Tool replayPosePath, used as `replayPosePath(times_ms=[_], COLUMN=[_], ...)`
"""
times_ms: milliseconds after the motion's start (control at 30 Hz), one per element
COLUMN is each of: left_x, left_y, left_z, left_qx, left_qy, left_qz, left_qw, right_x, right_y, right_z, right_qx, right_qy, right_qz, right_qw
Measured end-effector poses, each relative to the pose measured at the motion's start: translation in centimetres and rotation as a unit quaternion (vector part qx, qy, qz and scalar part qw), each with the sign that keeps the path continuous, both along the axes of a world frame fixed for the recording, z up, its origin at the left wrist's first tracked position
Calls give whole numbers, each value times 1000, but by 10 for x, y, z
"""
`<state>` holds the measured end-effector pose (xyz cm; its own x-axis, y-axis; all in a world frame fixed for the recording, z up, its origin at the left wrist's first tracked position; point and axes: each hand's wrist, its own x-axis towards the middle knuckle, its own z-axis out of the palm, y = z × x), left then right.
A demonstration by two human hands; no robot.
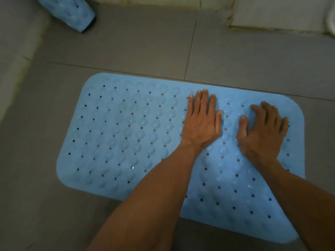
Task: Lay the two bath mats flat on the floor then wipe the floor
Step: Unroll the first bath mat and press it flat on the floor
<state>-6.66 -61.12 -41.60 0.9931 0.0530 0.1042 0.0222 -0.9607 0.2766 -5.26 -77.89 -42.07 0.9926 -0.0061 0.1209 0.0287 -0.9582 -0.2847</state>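
Pale blue rubber bath mats, two: one rounded-rectangle mat with rows of small holes and suction bumps (126,131), spread flat on the grey tiled floor (126,46) at centre; one rolled blue mat (72,13), far left, lying apart near a pale ledge (12,51). Hands, two, both palm-down on the flat mat's right half: left hand (201,122), fingers straight, close together; right hand (262,129), fingers slightly spread and bent, holding nothing.
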Motion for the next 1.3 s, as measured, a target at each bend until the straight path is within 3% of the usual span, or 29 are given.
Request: replayPosePath(times_ms=[233, 400, 567, 800, 1000, 1300], left_x=[-28, -109, -142, -149, -144, -138], left_y=[26, 101, 114, 113, 111, 109], left_z=[5, -9, -7, -11, -6, -2], left_qx=[-153, -75, -53, 17, -8, 32], left_qy=[-74, -81, -38, 22, 29, 67], left_qz=[-16, 17, 45, 29, 59, 23], left_qw=[985, 994, 997, 999, 998, 997], right_x=[0, -52, -142, -141, -140, -135], right_y=[2, 37, 113, 102, 103, 104], right_z=[1, 11, 4, -2, -3, 1], right_qx=[-5, -7, 9, 6, -15, -59], right_qy=[5, 10, 17, 20, 6, 73], right_qz=[12, -49, 11, -1, 28, 38], right_qw=[1000, 999, 1000, 1000, 999, 995])
